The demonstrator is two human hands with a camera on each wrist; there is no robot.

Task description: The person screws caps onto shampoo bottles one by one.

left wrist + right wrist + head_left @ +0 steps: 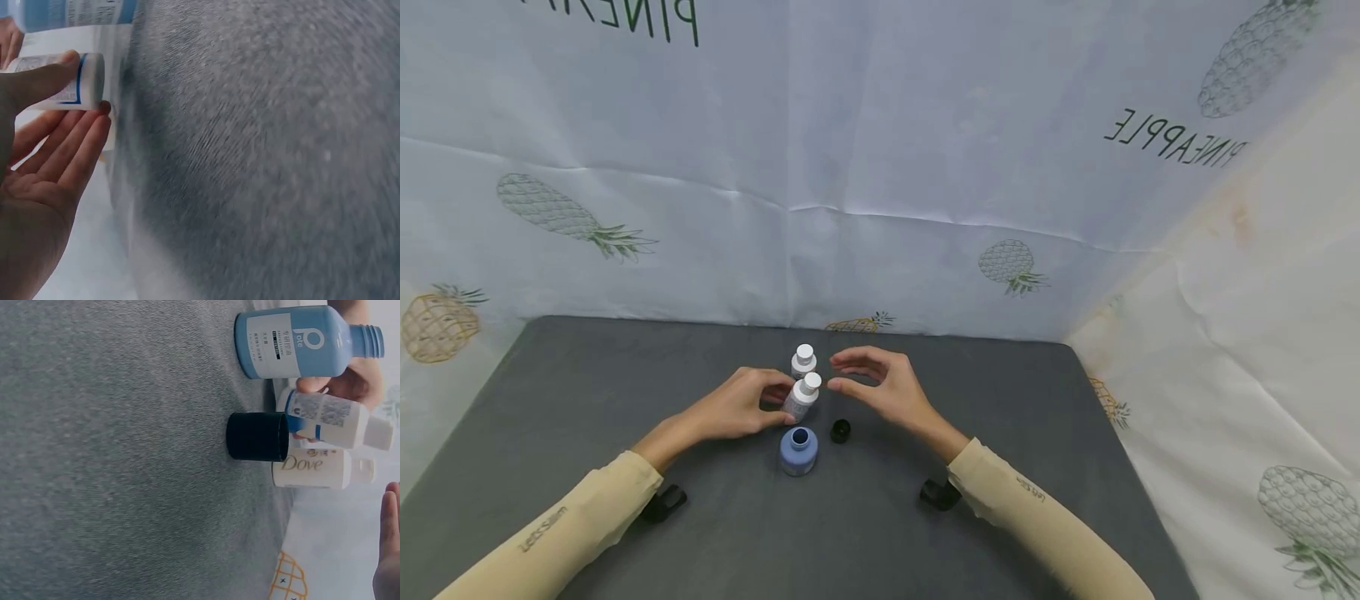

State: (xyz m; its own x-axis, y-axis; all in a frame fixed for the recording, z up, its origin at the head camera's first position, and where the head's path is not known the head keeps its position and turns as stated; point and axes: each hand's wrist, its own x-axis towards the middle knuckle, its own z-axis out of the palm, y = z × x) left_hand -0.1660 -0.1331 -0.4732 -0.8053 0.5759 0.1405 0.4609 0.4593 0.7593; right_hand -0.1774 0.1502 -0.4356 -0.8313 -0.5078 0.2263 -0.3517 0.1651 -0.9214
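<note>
My left hand [737,406] grips a small white bottle [801,398] with a blue band near its base, thumb on one side and fingers on the other. The bottle tilts slightly, its white cap on. Behind it stands a white Dove bottle [311,467], capped and upright. A blue bottle [798,452] without a cap stands in front, its neck uncovered. To its right a black cap [841,431] sits on the table. My right hand [886,385] hovers right of the white bottles, fingers spread from the thumb, holding nothing.
All the bottles stand on a dark grey cloth-covered table [865,533]. A white curtain [880,167] printed with pineapples hangs behind the table's far edge and along the right side. Black wrist mounts [940,495] show under the sleeves.
</note>
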